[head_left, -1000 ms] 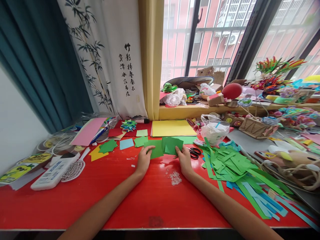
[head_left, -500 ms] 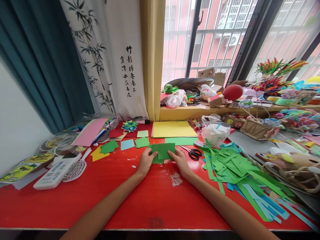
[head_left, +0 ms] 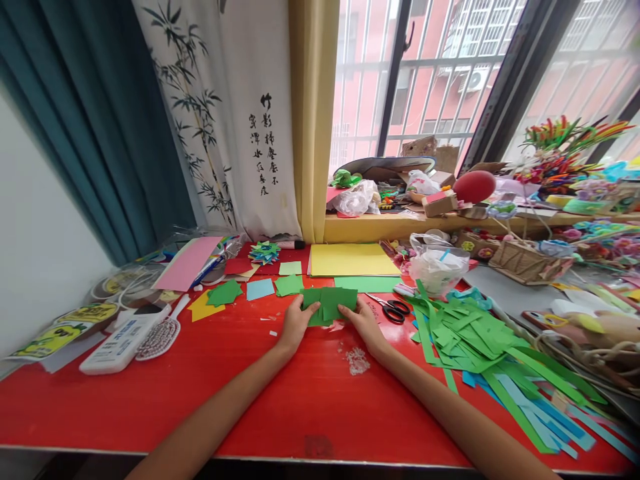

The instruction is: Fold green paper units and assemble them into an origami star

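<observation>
On the red table (head_left: 310,393), my left hand (head_left: 296,325) and my right hand (head_left: 367,323) both pinch a small stack of green paper squares (head_left: 330,305) from either side. The stack lies low over the tabletop between the thumbs and fingers. Black-handled scissors (head_left: 391,308) lie just right of my right hand. A yellow sheet (head_left: 353,259) lies beyond the stack, with a green sheet (head_left: 367,284) at its near edge.
A heap of green and blue paper strips (head_left: 480,340) covers the right side. Loose green, blue and yellow pieces (head_left: 235,293) lie left of the stack. A white remote (head_left: 120,343) and a pink sheet (head_left: 187,262) are far left. A plastic bag (head_left: 439,267) and basket (head_left: 527,261) stand back right.
My hands have drawn together, gathering the spread green squares into one compact stack. The view has shifted slightly left and down.
</observation>
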### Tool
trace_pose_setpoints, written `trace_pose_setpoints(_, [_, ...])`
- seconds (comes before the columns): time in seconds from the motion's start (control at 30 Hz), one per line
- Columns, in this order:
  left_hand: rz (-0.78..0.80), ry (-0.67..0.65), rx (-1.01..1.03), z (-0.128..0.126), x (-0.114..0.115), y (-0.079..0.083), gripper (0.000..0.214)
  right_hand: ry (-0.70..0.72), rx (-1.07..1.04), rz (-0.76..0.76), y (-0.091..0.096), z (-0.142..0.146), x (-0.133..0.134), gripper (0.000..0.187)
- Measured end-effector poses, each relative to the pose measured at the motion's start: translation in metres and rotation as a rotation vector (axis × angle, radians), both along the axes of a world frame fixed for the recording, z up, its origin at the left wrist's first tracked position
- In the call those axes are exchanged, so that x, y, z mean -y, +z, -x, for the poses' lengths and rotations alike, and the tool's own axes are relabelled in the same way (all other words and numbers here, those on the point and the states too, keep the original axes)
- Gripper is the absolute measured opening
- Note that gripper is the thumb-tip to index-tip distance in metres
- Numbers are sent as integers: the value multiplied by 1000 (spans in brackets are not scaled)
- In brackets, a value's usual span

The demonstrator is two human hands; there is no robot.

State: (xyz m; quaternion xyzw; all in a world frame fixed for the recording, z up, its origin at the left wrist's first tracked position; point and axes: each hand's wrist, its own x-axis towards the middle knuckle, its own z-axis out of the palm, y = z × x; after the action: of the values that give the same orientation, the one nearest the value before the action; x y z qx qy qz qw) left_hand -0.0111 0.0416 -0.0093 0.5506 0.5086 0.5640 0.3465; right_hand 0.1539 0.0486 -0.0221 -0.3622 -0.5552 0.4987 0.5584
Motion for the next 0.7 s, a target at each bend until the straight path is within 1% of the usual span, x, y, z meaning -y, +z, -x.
trace_pose_setpoints(0.1, [19,-80,99,-2,3,2,36,64,48,10,-3,3,-1,36])
trace_pose_setpoints(0.17, [36,-148,133,-4,4,3,38,78,85,9,-4,3,-2,37])
trace_pose_setpoints(0.23, [38,-208,114,-5,4,2,39,66,127,-25,-5,3,-2,36])
trace_pose_setpoints(0.3, [22,-241,74,-5,2,-1,39,54,157,-71,-5,3,-1,35])
trace_pose_setpoints(0.37, [5,-254,55,-5,-1,-5,38,51,166,-94,-3,4,0,36])
trace_pose_setpoints(0.53, [-24,-242,20,-5,-5,-8,32,28,181,-97,5,5,5,50])
trace_pose_setpoints(0.57, [-33,-238,6,-5,-4,-7,34,40,181,-104,5,5,6,50])
trace_pose_setpoints(0.7, [-69,-203,-22,-6,1,-2,57,88,167,-170,6,6,8,48])
